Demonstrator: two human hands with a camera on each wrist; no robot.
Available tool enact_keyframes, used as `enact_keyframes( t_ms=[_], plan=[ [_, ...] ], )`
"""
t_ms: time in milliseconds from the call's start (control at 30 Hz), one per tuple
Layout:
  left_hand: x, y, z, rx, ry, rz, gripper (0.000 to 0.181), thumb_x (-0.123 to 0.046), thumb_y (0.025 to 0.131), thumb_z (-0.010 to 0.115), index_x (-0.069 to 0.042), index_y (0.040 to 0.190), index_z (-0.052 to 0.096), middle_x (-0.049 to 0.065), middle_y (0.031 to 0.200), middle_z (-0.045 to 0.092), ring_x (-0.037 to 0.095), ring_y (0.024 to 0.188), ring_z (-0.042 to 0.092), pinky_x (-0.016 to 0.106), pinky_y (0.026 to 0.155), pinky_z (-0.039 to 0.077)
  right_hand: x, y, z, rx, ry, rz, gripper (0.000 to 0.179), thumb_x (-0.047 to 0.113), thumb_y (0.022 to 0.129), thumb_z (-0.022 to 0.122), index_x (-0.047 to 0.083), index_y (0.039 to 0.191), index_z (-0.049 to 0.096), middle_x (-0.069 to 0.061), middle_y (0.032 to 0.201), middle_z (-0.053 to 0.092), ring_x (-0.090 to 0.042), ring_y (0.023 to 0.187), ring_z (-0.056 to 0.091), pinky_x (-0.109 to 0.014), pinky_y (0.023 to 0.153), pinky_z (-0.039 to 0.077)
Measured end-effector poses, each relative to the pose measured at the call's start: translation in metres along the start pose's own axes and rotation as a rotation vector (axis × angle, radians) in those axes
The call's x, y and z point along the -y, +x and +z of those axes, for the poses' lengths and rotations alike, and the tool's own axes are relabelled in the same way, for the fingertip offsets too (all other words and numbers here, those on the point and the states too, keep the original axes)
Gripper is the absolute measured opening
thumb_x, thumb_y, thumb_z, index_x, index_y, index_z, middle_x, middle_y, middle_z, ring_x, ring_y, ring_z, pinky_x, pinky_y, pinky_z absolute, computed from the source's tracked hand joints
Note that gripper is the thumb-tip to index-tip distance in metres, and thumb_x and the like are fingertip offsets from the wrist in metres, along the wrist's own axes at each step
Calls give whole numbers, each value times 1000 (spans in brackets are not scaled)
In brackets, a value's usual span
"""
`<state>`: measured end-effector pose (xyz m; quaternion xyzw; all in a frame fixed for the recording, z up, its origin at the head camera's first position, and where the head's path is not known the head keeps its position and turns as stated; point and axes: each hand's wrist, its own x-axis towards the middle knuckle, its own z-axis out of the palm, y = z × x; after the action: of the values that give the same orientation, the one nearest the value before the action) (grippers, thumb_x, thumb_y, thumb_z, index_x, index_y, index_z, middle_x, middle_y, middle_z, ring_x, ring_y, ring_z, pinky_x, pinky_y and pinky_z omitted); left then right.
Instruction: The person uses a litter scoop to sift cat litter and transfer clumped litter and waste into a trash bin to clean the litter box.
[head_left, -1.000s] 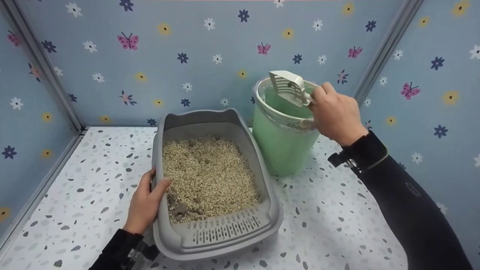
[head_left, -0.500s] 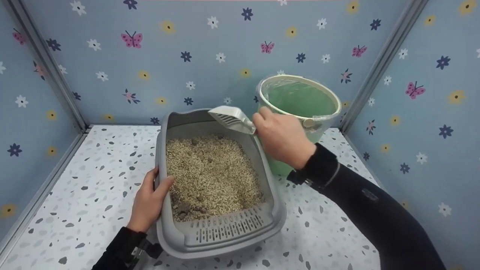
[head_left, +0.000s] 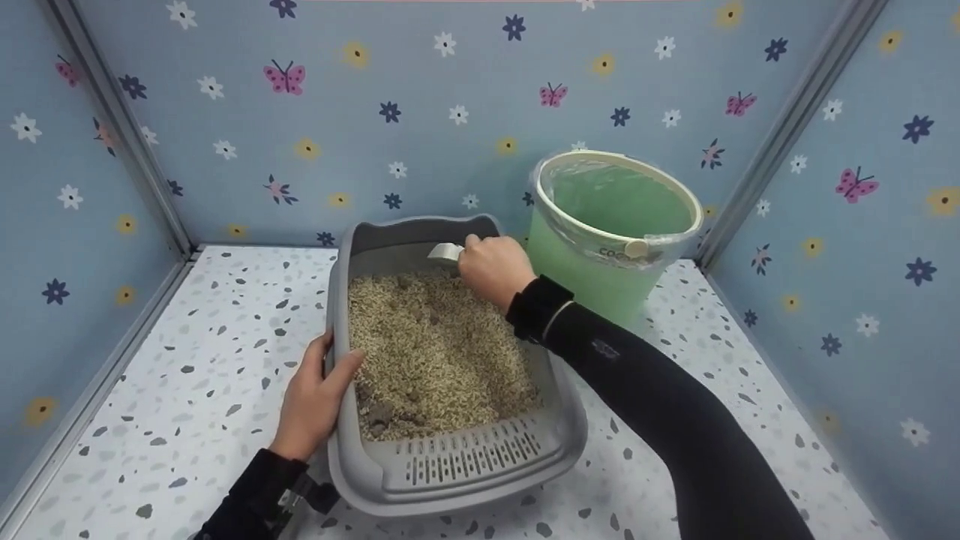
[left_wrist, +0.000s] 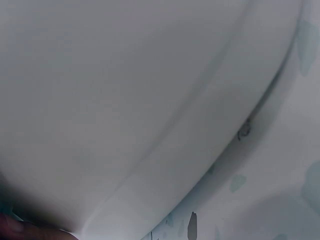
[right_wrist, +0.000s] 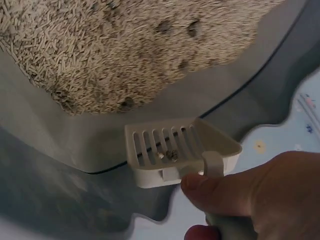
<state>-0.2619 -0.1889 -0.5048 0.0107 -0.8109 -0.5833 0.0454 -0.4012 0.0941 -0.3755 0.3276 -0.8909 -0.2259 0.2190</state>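
Note:
In the head view a grey litter box (head_left: pixel 457 496) holds tan pellet litter (head_left: pixel 442 360), with darker clumps (head_left: pixel 380 412) near its front left corner. My left hand (head_left: pixel 311 405) grips the box's left rim, thumb over the edge and fingers outside. The left wrist view is mostly the box's outer wall (left_wrist: pixel 150 100), with a bit of fingers (left_wrist: pixel 35 232) at the bottom left corner. My right hand (head_left: pixel 496 271) holds a pale slotted litter scoop (head_left: pixel 446 253) by its handle above the far end of the box. A few small crumbs (right_wrist: pixel 171 154) sit on the scoop.
A green bin (head_left: pixel 581 277) with a clear liner and cream rim stands on the table right behind the box. Blue flowered panels (head_left: pixel 450 75) close in the back and sides. The speckled white tabletop (head_left: pixel 202 360) extends around the box.
My right hand has brought the scoop from over the bin leftward and down to the far part of the litter box. The left hand keeps its grip on the rim.

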Motion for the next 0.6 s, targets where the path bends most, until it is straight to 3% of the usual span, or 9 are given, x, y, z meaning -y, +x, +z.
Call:
enact_keyframes(
  t_ms=[300,433,600],
  plan=[
    [0,-2,0,3,23,16,90,-62,111,58,-11,178,25,19,181,30,42,164,31,59,133,28,14,29,31,150,-38,-9,48,10,119,53,16,72,54,-8,83,57,-21,65,60,-38,65,64],
    [2,0,0,-5,24,16,92,-65,110,59,-12,178,26,18,180,32,43,161,38,59,130,33,15,38,29,193,-8,-13,46,10,119,53,15,75,63,-10,88,67,-23,71,67,-40,70,65],
    [3,0,0,-9,22,8,91,-64,110,60,-12,177,27,18,180,33,44,160,38,59,130,33,16,43,19,238,96,-90,40,8,118,55,10,86,79,-13,96,77,-27,81,73,-42,80,66]
  ],
)
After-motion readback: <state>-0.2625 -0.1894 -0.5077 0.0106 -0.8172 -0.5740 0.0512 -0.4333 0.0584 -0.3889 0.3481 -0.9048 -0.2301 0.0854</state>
